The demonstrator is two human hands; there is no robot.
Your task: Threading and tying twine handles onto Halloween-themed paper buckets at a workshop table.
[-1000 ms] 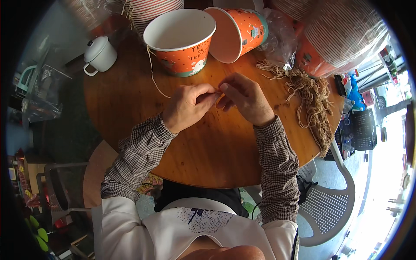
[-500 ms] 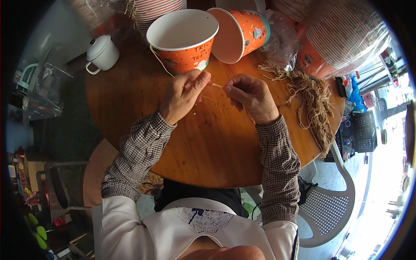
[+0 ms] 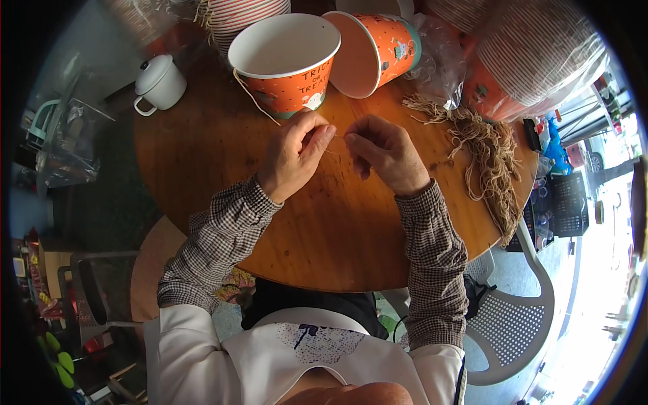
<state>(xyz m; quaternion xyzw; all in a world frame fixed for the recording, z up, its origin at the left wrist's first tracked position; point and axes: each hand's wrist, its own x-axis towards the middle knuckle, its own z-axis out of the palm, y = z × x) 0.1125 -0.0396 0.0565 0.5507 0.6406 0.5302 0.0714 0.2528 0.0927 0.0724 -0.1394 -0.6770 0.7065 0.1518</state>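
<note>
My left hand is closed in a pinch over the middle of the round table, thumb against the fingers. Close on its right, my right hand pinches too, with its thumb and forefinger together. A short bit of thin, pale string shows between the two sets of fingertips; most of it is hidden. Just beyond stands an orange paper bucket, upright, its white inside facing up. A cream cord hangs from the left of its rim and runs down towards my left hand.
A second orange bucket lies on its side. Tan cords lie heaped at the table's right. Nested buckets in clear plastic stand back right, another stack at the back. A white lidded mug stands left; a grey chair is at right.
My left hand has turned and moved slightly nearer to me and to the right. Less string shows between the fingertips. The right hand has shifted slightly left; the buckets have not moved.
</note>
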